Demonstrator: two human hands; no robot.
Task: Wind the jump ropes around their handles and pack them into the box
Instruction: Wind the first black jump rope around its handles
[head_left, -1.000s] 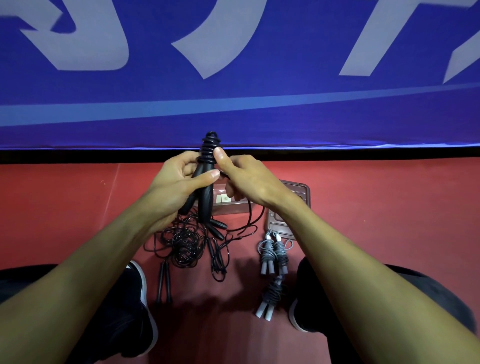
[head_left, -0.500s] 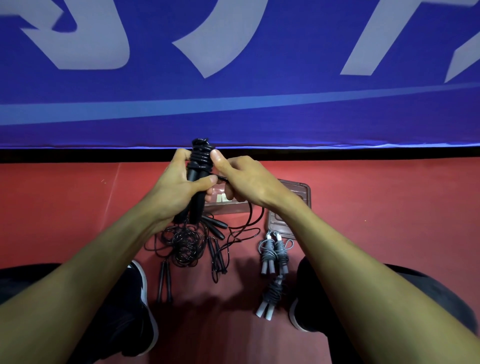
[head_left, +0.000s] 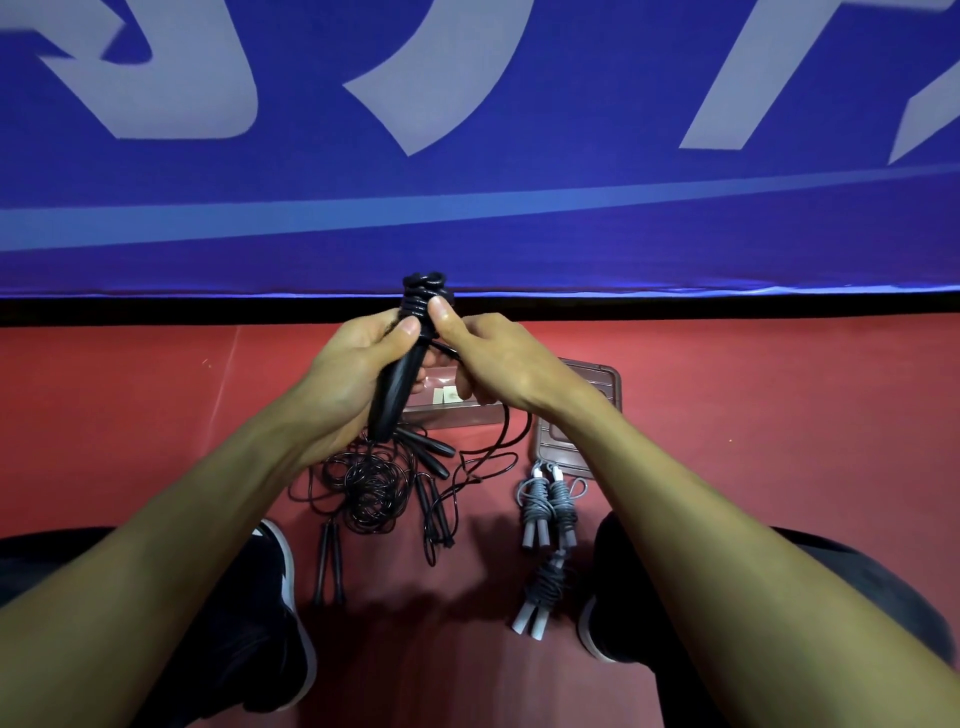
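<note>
Nearest to the person, between the two shoes (head_left: 270, 618), lie the ropes on the red floor (head_left: 753, 426). At the right there are two grey ropes (head_left: 545, 501), already wound around their handles; I think they wait there only for packing. At the left is a black tangle (head_left: 371, 480) of loose cord with some thin black handles around it, so these ropes are not yet wound.

Above this, the hands work in the air. The left hand (head_left: 345, 374) is closed around the black handles (head_left: 397, 387), holding them together and upright, probably so that the cord can go round both. The right hand (head_left: 498, 364) pinches the black cord (head_left: 501, 441) close to the coils (head_left: 423, 299) at the top of the handles, with the thumb pressed on the coils, it seems to keep them tight. The rest of this cord hangs down from the right hand to the floor, so much winding remains.

Behind the hands stands the clear box (head_left: 597, 376), open as far as I can tell, with its lid (head_left: 558, 449) beside it. I see no rope inside. Farther away is a blue banner (head_left: 467, 208).
</note>
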